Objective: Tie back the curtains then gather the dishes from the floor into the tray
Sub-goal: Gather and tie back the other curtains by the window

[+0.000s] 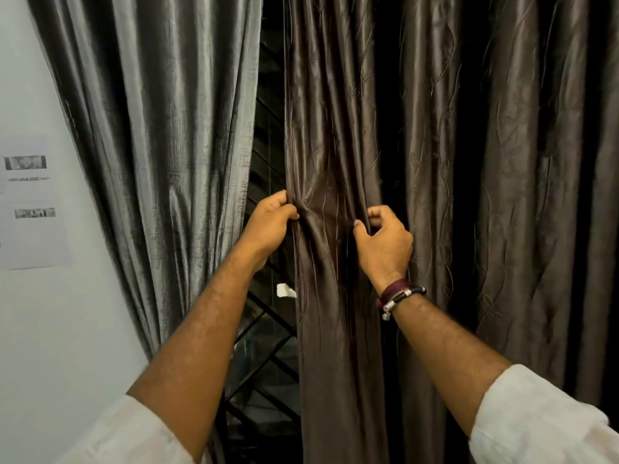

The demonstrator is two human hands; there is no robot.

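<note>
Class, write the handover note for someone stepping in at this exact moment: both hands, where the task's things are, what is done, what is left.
Left hand: pinches the left edge of the brown curtain.
Right hand: grips a fold of the same curtain further right.
The fabric is bunched between the hands. The grey curtain hangs loose to the left, with a dark gap between the two.
Done: nothing tied; no tie-back is visible.
Left: tie back both curtains, then gather the dishes into the tray; dishes, tray and floor are out of view.
</note>
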